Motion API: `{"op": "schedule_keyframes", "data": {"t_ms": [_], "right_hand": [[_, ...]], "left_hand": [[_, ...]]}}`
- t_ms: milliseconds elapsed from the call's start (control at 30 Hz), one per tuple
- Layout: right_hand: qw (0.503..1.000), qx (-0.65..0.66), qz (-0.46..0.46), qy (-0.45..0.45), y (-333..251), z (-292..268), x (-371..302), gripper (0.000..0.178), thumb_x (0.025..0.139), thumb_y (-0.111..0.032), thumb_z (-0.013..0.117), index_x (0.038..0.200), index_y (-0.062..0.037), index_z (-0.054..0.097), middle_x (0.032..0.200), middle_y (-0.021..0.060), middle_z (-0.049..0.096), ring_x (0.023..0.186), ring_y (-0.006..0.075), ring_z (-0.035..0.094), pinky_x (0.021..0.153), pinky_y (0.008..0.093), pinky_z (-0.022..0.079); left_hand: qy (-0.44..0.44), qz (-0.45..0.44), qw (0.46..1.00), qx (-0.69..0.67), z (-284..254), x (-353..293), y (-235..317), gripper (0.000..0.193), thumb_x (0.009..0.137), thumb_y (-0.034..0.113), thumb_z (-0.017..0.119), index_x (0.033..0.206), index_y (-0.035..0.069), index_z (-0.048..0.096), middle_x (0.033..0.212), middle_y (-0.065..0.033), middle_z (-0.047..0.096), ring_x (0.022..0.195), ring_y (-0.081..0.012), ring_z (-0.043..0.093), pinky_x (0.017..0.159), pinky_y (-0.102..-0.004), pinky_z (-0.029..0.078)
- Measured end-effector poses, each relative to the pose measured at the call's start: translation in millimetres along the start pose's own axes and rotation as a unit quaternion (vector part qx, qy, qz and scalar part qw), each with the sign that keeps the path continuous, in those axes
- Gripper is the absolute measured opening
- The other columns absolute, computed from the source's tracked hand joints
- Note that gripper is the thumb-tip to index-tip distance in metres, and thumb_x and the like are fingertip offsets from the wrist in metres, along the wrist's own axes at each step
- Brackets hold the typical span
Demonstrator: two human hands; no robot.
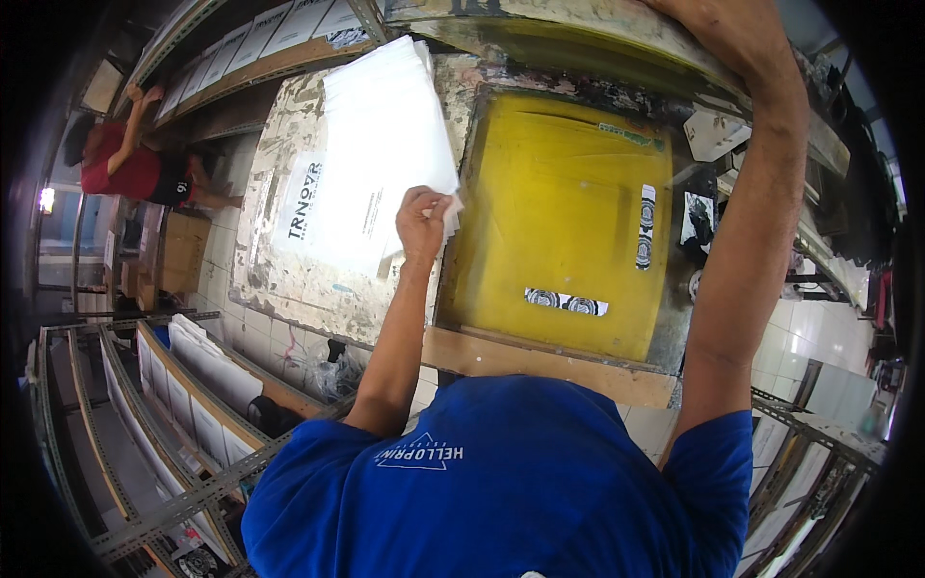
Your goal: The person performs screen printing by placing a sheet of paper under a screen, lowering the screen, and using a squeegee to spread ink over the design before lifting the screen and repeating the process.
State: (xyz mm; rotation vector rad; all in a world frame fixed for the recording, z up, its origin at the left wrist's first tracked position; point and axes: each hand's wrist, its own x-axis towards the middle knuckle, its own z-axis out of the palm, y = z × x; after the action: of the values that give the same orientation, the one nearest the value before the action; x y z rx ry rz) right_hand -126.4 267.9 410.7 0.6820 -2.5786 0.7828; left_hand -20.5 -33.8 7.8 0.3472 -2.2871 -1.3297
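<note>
A fanned stack of white printed sheets (381,144) lies on the worn, paint-spotted tabletop left of centre; whether they are paper or flat bags I cannot tell. My left hand (420,223) is closed, pinching sheet edges at the stack's lower right corner. To its right is a yellow printing board (559,222) bearing two small black-and-white printed strips, one upright and one crosswise. My right arm reaches far forward, and my right hand (727,34) grips the raised wooden-edged frame (597,24) beyond the board. Its fingertips are cut off by the picture's upper edge.
A wooden rail (549,366) runs along the table's near edge, against my body. Metal racks holding white panels (207,371) stand at lower left, with more shelving at lower right. Another person in a red shirt (111,164) is at far left, near a cardboard box (183,250).
</note>
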Motion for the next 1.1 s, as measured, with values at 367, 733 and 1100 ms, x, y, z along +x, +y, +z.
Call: {"op": "schedule_keyframes", "data": {"t_ms": [367,733,1100], "right_hand": [[0.996,-0.078,-0.028,0.03,14.7,7.4,4.3,0.046,0.077,-0.035,0.074,0.11,-0.0029,0.079,0.1,0.0165,0.078,0.088,0.0273,0.072,0.085,0.0381,0.057],[0.994,-0.102,-0.001,0.038,20.6,1.1,9.8,0.052,0.075,-0.038,0.074,0.111,-0.0027,0.079,0.102,0.0192,0.078,0.09,0.0304,0.074,0.085,0.037,0.057],[0.998,-0.018,-0.052,-0.027,29.1,-9.1,3.6,0.046,0.078,-0.035,0.072,0.11,-0.0035,0.08,0.098,0.0173,0.078,0.085,0.027,0.073,0.084,0.0375,0.058]], "left_hand": [[-0.336,0.218,0.879,0.259,67.2,-57.0,19.9,0.055,0.096,0.035,0.068,0.148,0.024,0.055,0.165,-0.0081,0.037,0.154,-0.0408,0.024,0.119,-0.0657,0.02],[-0.467,0.336,0.799,0.176,176.2,-100.5,85.4,0.058,0.096,0.037,0.067,0.15,0.023,0.053,0.167,-0.0045,0.033,0.156,-0.0339,0.019,0.122,-0.0608,0.018],[-0.484,0.345,0.79,0.153,171.0,-121.9,94.6,0.056,0.097,0.037,0.065,0.15,0.022,0.053,0.166,-0.0049,0.033,0.157,-0.0327,0.019,0.124,-0.0606,0.016]]}}
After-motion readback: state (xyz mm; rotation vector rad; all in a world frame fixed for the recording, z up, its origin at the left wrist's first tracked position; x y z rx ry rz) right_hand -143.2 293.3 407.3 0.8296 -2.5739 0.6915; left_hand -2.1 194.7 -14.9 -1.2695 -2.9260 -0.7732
